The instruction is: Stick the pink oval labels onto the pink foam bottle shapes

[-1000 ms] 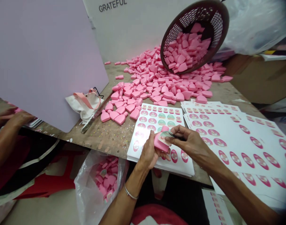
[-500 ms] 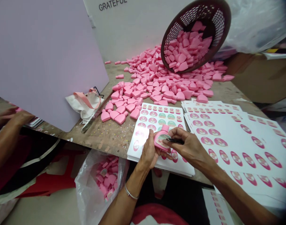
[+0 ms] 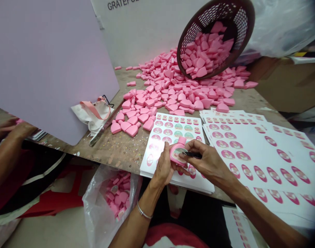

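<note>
Table (image 3: 113, 148), just one, bears one tipped brown basket (image 3: 241, 27) and one near stack of sticker sheets (image 3: 173, 127). Above that stack, my left hand (image 3: 164, 168) clamps one pink bottle-shaped piece (image 3: 174, 147); my right hand (image 3: 209, 158) pinches one slim black tool (image 3: 193, 154) at its one pale sticker (image 3: 176, 152). Loose pink pieces (image 3: 173, 82) beyond are too many to count.

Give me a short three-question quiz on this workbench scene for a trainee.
1. Which of the person's own hands holds the pink bottle-shaped piece?
2. True or false: the brown mesh basket stands upright.
3. Fill in: the slim tool in the right hand is ____ in colour.

Key:
1. The left hand.
2. False; it is tipped over, its mouth facing the camera.
3. Black.
</note>
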`<state>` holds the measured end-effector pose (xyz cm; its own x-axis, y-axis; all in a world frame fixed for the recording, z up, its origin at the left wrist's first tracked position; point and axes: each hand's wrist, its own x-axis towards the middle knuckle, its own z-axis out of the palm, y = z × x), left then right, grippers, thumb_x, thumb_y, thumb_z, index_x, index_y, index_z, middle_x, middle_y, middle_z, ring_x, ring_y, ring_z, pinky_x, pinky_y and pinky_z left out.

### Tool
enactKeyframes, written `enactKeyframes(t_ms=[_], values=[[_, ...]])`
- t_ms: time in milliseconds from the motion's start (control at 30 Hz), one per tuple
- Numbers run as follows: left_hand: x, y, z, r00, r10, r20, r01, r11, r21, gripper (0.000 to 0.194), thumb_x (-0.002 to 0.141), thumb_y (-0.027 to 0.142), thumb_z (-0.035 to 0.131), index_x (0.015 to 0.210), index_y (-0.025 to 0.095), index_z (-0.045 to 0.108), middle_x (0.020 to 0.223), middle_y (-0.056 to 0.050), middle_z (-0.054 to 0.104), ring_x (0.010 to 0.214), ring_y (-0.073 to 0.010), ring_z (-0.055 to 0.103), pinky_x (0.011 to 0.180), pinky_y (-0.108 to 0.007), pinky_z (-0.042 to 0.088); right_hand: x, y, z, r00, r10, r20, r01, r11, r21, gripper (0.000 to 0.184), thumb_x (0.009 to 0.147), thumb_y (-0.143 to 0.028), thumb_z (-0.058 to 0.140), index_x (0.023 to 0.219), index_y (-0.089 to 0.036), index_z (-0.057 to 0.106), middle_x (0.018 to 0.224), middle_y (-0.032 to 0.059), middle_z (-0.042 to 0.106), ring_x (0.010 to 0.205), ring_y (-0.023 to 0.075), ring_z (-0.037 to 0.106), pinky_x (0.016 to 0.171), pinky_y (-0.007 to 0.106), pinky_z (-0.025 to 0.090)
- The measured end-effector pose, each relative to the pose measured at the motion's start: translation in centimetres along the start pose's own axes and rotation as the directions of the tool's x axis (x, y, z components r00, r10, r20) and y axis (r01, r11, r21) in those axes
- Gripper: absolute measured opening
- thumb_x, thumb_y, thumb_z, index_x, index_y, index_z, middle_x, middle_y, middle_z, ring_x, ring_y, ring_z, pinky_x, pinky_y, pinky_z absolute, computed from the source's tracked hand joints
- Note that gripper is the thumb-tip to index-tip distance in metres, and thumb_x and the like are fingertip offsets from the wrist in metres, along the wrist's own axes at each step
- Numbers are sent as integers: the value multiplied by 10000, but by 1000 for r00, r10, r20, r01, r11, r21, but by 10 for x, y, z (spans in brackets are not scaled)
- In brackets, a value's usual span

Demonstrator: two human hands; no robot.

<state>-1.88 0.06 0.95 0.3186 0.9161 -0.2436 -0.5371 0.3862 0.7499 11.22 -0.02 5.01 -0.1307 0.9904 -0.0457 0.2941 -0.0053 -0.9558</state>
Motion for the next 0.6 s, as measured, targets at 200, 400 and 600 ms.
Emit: enactKeyframes(t_ms=[200,400,600], values=[[1,0,0,1000,3,11,-3,1000,0,618,909,600,309,1075,99,630,675,-72,659,549,-158,631,463,-241,531,-1,-6,1,999,-19,-35,17,998,-54,194,714,-333,696,731,-220,539,729,7,632,739,191,616,688,305,481],[1,0,-2,1000,-5,9,5,1000,-9,619,894,622,327,1091,116,626,675,-65,660,525,-153,616,450,-250,529,-1,-6,3,999,-18,-33,16,997,-75,164,734,-304,676,732,-221,534,744,1,637,753,180,621,701,292,479],[1,1,-6,998,-22,59,24,999,-42,622,895,621,326,1121,114,607,725,-75,674,567,-163,636,490,-270,546,0,-4,2,999,-36,-17,35,996,-78,185,735,-334,683,750,-217,540,750,2,637,758,181,618,695,290,486]])
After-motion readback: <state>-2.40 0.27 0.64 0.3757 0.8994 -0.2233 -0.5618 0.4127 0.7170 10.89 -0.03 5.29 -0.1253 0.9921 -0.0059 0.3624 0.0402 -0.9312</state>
